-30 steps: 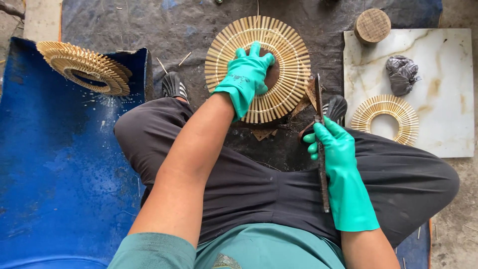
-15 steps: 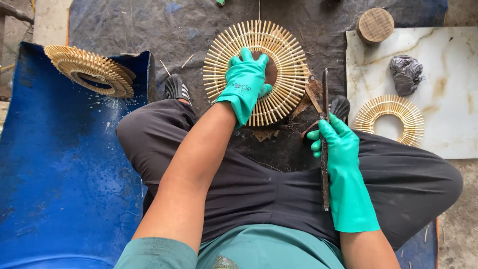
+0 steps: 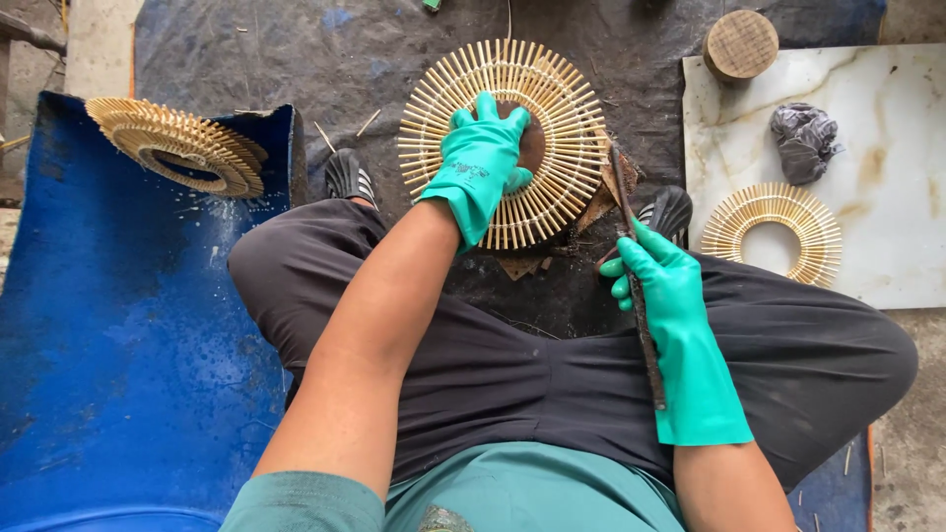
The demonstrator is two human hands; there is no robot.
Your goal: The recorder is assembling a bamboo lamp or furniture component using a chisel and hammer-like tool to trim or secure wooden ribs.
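My left hand (image 3: pixel 483 158), in a green rubber glove, lies flat on the round bamboo-stick disc (image 3: pixel 567 99) in front of me, fingers spread and pressing on its middle, closed around nothing. The disc rests on a dark mat (image 3: pixel 296 49) on the ground between my feet, and my palm hides most of its brown centre.

My right hand (image 3: pixel 662 281), gloved the same way, is clamped around a long thin dark tool (image 3: pixel 636 286), a blade or file by its look. The tool runs from beside my forearm up past my fingers, and its tip reaches the right edge of the disc, above some brown scraps (image 3: pixel 591 212) lying there.

I sit with my knees wide in dark trousers (image 3: pixel 532 365); my black shoes (image 3: pixel 350 177) show on either side of the disc.

To my right lies a pale marble slab (image 3: pixel 907 227) bearing a smaller bamboo ring (image 3: pixel 774 232) and a crumpled grey rag (image 3: pixel 803 138), with a round wooden block (image 3: pixel 741 44) at its top corner. To my left a blue plastic sheet (image 3: pixel 108 345) holds a stack of finished discs (image 3: pixel 177 148), well apart from both hands.
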